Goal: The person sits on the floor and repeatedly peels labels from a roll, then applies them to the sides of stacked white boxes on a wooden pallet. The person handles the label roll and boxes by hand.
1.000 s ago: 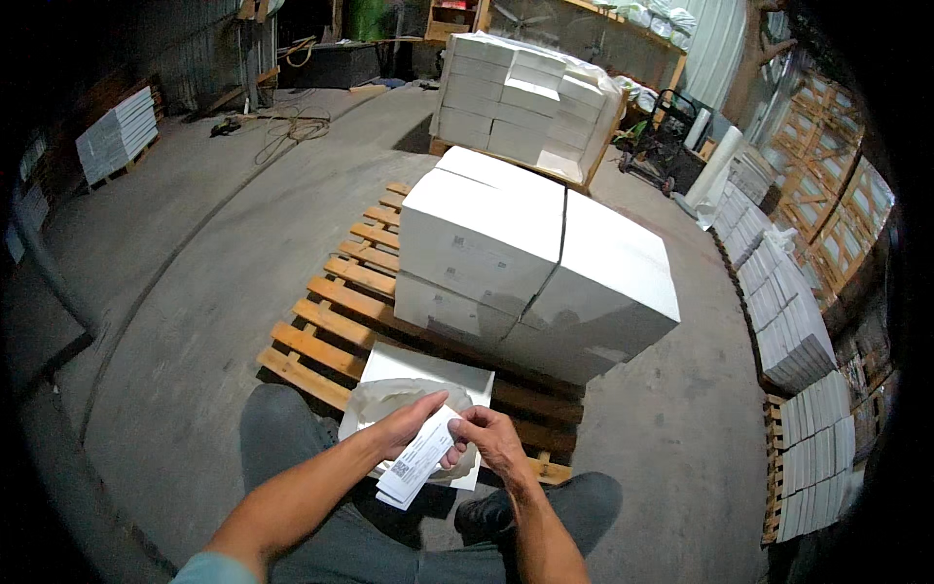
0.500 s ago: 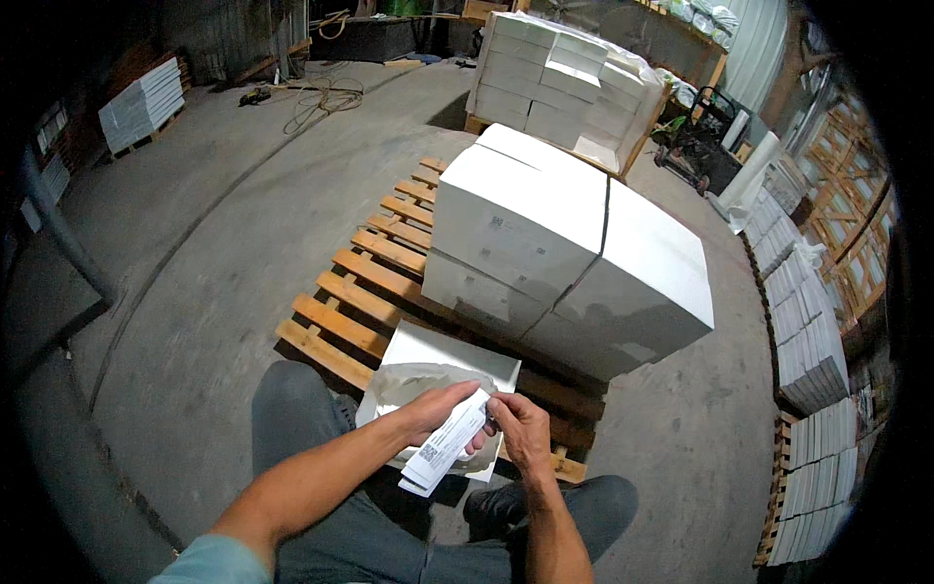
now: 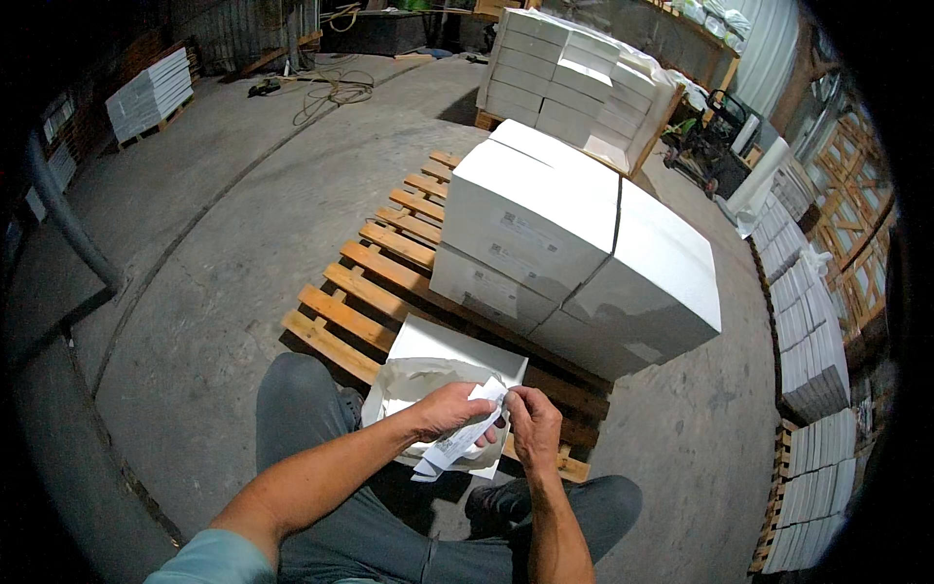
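Note:
My left hand (image 3: 450,414) is closed around a thin bundle of white printed paper labels (image 3: 453,452), its thumb lying across them. The strips slant down and fan out slightly at their lower end. At the upper end, the fingertips of my right hand (image 3: 537,425) are pinched together on the labels' edge. Below both hands stands an open, pale, wrinkled bag-like container (image 3: 391,378), partly covered by my left forearm; its contents are hard to make out. Behind it lies a flat white slab or box (image 3: 452,341) at the pallet's near edge.
A wooden pallet (image 3: 342,313) carries large white blocks (image 3: 545,190) bound with a dark strap, labels on their side. Farther back is a stack of white boxes (image 3: 545,73). Bundled white panels (image 3: 812,341) line the right side. A hose (image 3: 341,90) lies on the floor.
The labels have turned and tilted in my left hand, showing less of their printed face. My right hand has shifted slightly with them. The whole view has moved a little.

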Available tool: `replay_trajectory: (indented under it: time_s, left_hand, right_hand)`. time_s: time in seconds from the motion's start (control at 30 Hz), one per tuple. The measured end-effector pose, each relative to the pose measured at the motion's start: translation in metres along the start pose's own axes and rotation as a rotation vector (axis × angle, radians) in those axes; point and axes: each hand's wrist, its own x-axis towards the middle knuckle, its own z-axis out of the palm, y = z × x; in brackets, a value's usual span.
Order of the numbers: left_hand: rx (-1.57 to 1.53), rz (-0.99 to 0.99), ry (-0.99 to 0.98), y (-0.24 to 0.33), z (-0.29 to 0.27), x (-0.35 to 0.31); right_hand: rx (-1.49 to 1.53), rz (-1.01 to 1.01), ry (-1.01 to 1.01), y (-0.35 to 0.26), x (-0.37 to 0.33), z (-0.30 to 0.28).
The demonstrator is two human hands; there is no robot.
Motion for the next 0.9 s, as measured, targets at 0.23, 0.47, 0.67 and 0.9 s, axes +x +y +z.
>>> replay_trajectory:
  time_s: [0.23, 0.47, 0.67, 0.9]
  left_hand:
    - [0.039, 0.002, 0.043, -0.002, -0.004, 0.002]
    - [-0.113, -0.037, 0.082, 0.001, -0.006, 0.003]
    - [-0.228, 0.049, 0.099, 0.006, -0.009, -0.001]
    - [-0.237, 0.018, 0.104, 0.003, -0.010, -0.001]
  right_hand:
    - [0.111, 0.083, -0.026, -0.002, 0.000, 0.001]
    - [0.504, 0.274, -0.057, 0.003, 0.005, -0.001]
    - [1.029, 0.530, -0.018, 0.021, 0.019, -0.020]
    - [1.468, 0.633, -0.221, 0.027, 0.012, -0.015]
